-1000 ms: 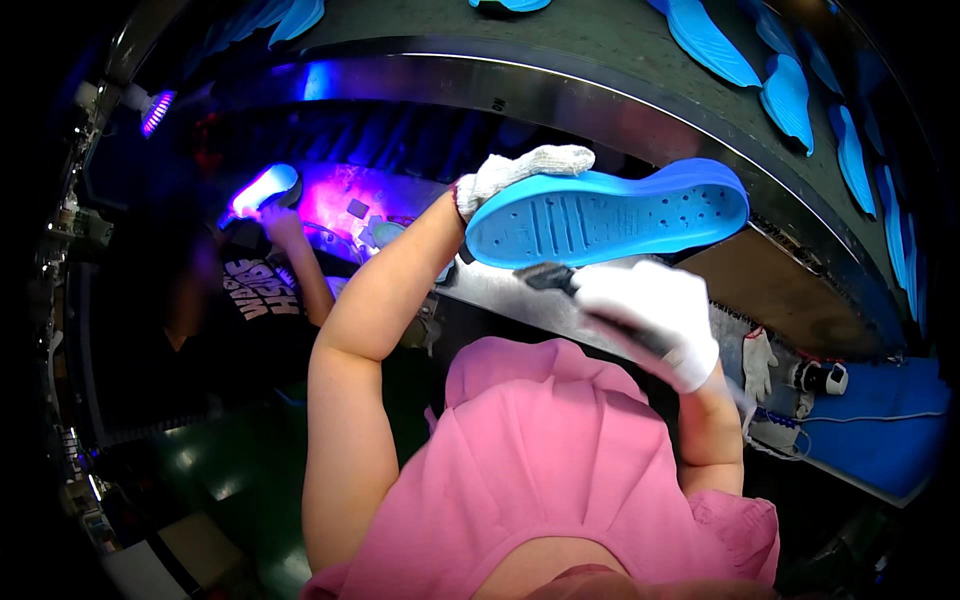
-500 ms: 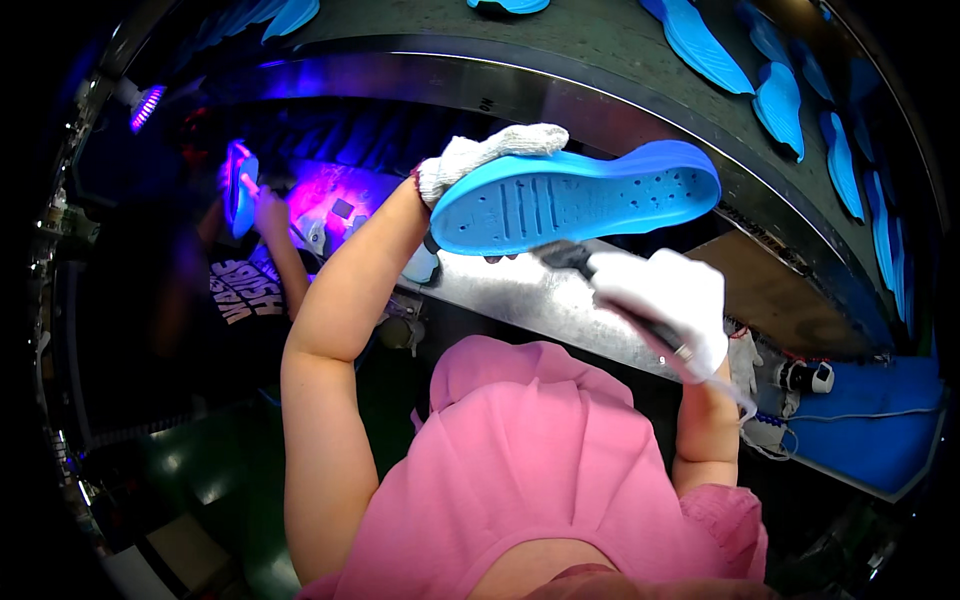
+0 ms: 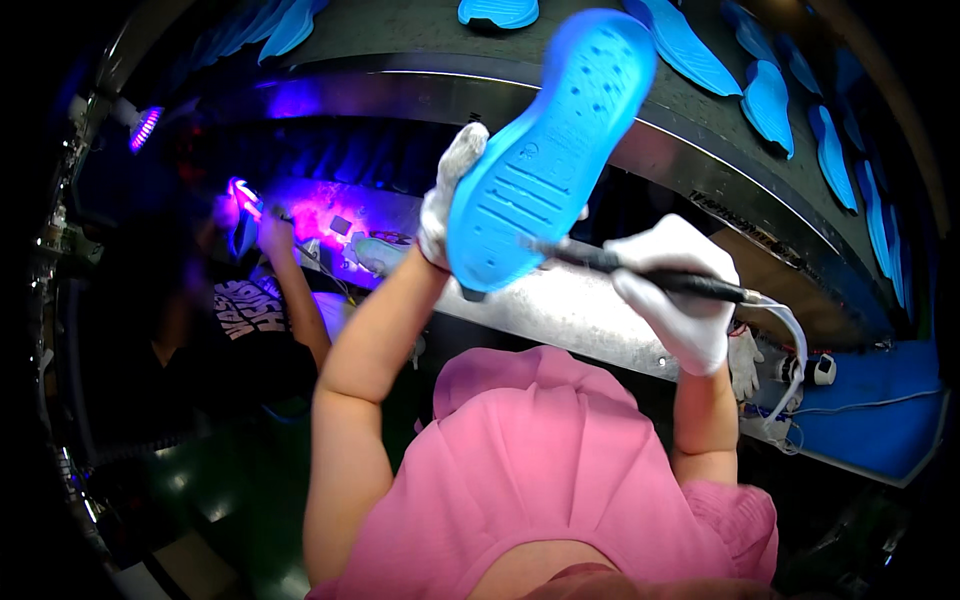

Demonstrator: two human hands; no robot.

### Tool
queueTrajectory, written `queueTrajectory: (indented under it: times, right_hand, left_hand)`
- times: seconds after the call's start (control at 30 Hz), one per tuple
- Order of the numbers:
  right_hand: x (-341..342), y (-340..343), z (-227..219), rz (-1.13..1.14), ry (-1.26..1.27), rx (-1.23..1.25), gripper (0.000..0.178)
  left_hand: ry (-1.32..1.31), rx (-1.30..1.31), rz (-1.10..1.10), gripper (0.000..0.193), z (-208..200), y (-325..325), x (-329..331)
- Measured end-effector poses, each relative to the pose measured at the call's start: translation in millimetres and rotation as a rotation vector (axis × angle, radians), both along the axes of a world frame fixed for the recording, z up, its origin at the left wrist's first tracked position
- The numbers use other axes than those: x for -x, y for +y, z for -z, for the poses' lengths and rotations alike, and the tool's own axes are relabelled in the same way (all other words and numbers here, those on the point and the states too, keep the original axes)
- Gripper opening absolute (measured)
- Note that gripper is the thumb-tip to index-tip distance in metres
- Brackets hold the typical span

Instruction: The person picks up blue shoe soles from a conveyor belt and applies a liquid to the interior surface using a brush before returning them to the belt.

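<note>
A blue shoe sole (image 3: 555, 165) is held up slantwise in front of me, its grooved face with slots and small holes toward me. My left hand (image 3: 450, 195), in a white knit glove, grips its left edge; the fingers behind it are hidden. In a white glove, my right hand (image 3: 672, 250) is closed around a black-handled brush (image 3: 690, 284) with a clear tube (image 3: 798, 340) trailing from its rear end. The blurred tip of the brush lies over the lower end of the sole; whether it touches I cannot tell.
A dark belt (image 3: 590, 45) with several blue soles curves along the far side behind a metal rim (image 3: 420, 88). Below is a shiny metal work surface (image 3: 570, 310). At left, a person (image 3: 285, 265) works under violet light. White gloves (image 3: 743, 362) hang by a blue panel (image 3: 860, 400).
My left hand has turned the sole from nearly level to steeply upright, its far end swinging up. The brush in my right hand has moved from below the sole onto its lower end.
</note>
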State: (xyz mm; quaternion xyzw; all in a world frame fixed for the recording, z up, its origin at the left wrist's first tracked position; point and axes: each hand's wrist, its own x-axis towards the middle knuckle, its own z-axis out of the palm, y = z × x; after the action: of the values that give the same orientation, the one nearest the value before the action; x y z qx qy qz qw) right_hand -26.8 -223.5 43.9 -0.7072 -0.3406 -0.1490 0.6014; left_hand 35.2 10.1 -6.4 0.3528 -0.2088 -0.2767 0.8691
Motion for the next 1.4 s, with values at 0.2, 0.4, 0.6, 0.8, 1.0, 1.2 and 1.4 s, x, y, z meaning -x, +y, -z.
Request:
queueTrajectory:
  times: [0.2,0.4,0.6,0.8,1.0,1.2,1.4]
  right_hand:
    - [-18,38,13,0.430,-0.590,0.245,0.031]
    - [-10,26,32,0.071,-0.133,-0.017,0.028]
    - [17,11,48,0.330,0.081,-0.264,0.022]
    - [21,24,64,0.383,0.210,-0.340,0.026]
    - [26,17,82,0.541,0.421,-0.460,0.024]
    - [27,15,88,0.627,0.613,-0.426,0.022]
    - [13,4,104,0.649,0.542,-0.488,0.020]
  left_hand:
    - [0.149,0.533,-0.147,0.079,24,-28,23]
    - [0.233,0.492,0.052,0.098,9,5,23]
    - [0.178,0.541,0.160,0.094,-78,86,-116]
    - [1.321,3.124,1.078,0.053,-108,118,-197]
    - [1.155,2.340,1.856,0.040,-64,212,-192]
    - [0.580,3.027,2.397,0.029,-46,272,-187]
    - [1.664,2.371,2.717,0.020,-22,221,-151]
